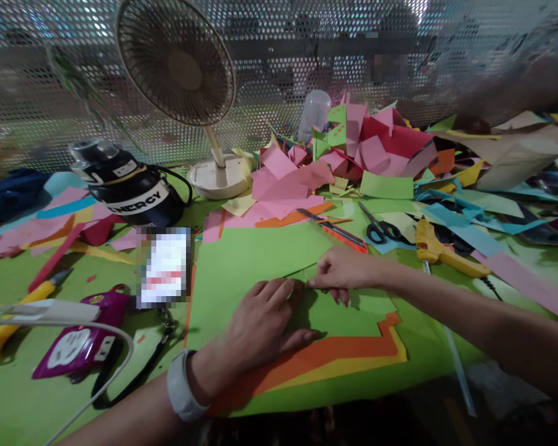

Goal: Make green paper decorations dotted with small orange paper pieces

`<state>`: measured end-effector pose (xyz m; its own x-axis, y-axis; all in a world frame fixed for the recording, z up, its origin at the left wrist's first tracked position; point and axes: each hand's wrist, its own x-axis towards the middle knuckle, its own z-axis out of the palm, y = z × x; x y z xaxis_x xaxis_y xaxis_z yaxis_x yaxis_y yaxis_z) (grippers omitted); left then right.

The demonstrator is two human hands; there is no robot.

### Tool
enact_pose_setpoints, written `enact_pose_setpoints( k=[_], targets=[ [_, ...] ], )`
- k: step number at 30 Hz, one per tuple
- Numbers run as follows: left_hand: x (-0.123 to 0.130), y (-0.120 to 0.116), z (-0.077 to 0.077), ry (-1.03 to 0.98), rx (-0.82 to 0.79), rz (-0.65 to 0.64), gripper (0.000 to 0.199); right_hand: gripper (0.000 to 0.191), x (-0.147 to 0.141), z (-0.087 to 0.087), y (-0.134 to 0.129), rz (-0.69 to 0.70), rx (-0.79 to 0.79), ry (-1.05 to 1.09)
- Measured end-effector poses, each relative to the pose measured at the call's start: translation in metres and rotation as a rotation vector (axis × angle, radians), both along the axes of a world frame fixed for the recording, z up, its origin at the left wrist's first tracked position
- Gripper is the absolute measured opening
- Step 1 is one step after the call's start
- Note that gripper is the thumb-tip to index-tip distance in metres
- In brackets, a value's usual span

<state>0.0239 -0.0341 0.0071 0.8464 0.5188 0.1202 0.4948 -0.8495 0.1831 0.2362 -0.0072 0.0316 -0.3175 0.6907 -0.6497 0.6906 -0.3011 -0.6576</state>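
Sheets of green paper [251, 254] lie in front of me, with orange paper [307, 365] and yellow paper [335, 368] showing beneath along the near edge. My left hand [265, 319] rests palm down on the green paper, thumb stretched out to the side. Close by its fingertips, my right hand [346, 269] is closed in a pinch just above the paper. Whatever is between those fingers is too small to make out. A dark slanting edge runs across the green paper behind both hands. Beyond my right hand lie an orange cutter knife [339, 234] and black-handled scissors [381, 229].
A yellow glue gun [446, 251] lies to the right. Colored paper scraps [307, 176] heap at the back beside a fan [221, 176]. On the left are a black bottle [142, 195], a phone [165, 266], a purple device [86, 334], a white cable [121, 331] and a yellow-handled tool [16, 322].
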Motion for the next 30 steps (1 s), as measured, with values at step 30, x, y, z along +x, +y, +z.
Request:
enact_pose_setpoints(
  k=[30],
  targets=[
    [-0.014,0.012,0.028,-0.018,-0.433,0.346,0.039,0.036,0.004,-0.008,0.017,0.080,-0.123,0.103]
  ],
)
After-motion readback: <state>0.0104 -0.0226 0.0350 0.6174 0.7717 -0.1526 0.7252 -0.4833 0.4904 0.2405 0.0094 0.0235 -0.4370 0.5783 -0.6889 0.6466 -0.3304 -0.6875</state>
